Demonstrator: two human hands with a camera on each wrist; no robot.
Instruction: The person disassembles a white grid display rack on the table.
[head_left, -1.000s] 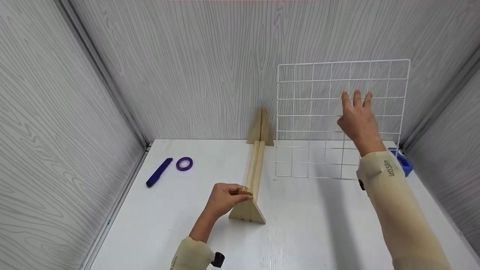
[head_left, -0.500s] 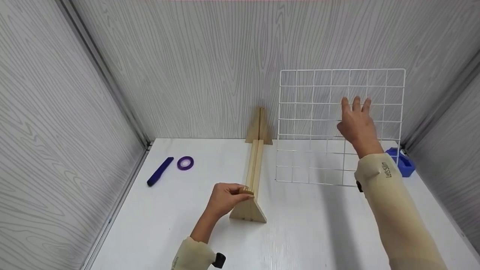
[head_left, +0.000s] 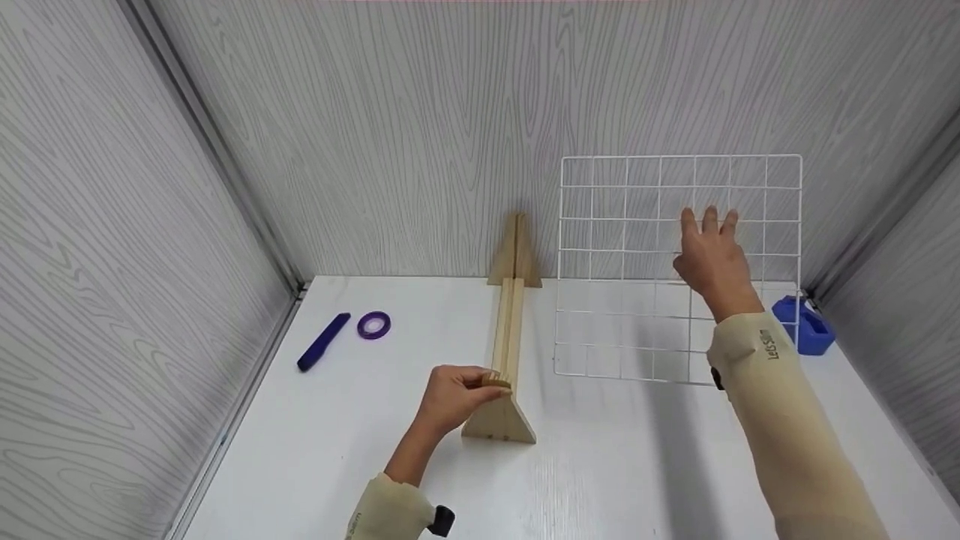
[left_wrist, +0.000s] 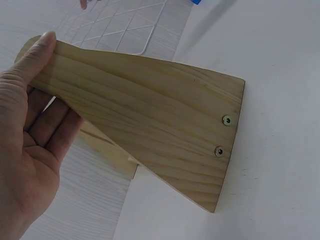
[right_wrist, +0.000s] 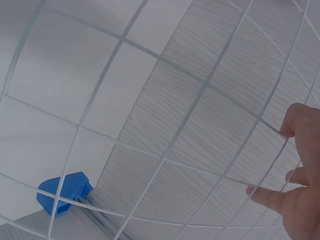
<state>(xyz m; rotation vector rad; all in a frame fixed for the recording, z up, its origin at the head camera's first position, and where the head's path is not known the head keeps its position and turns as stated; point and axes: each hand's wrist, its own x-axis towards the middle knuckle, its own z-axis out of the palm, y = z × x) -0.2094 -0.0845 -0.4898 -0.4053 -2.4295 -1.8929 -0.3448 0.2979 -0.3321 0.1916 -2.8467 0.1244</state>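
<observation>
My left hand (head_left: 457, 397) grips the rounded top of the near end board (left_wrist: 150, 110) of a wooden stand. The thumb lies on one face, with the fingers behind it. Two screws show near the board's lower edge. A grooved double rail (head_left: 508, 322) runs back to the far end board (head_left: 516, 255), which has a slot down its middle. To the right of the stand, my right hand (head_left: 712, 259) holds a white wire grid panel (head_left: 626, 250) nearly upright, its thumb and fingers at the wires (right_wrist: 200, 95). The forearm hides part of the grid's lower right.
A blue plastic object with a hollow (head_left: 814, 330) sits at the back right, behind the grid. On the left of the white table (head_left: 360, 435) lie a purple ring-shaped roll (head_left: 373, 325) and a slim dark purple object (head_left: 324, 342). Wood-patterned walls (head_left: 420, 135) enclose the table.
The right hand has lowered the grid, and its top edge now stands level. More of the blue object shows. My left hand keeps its grip on the stand.
</observation>
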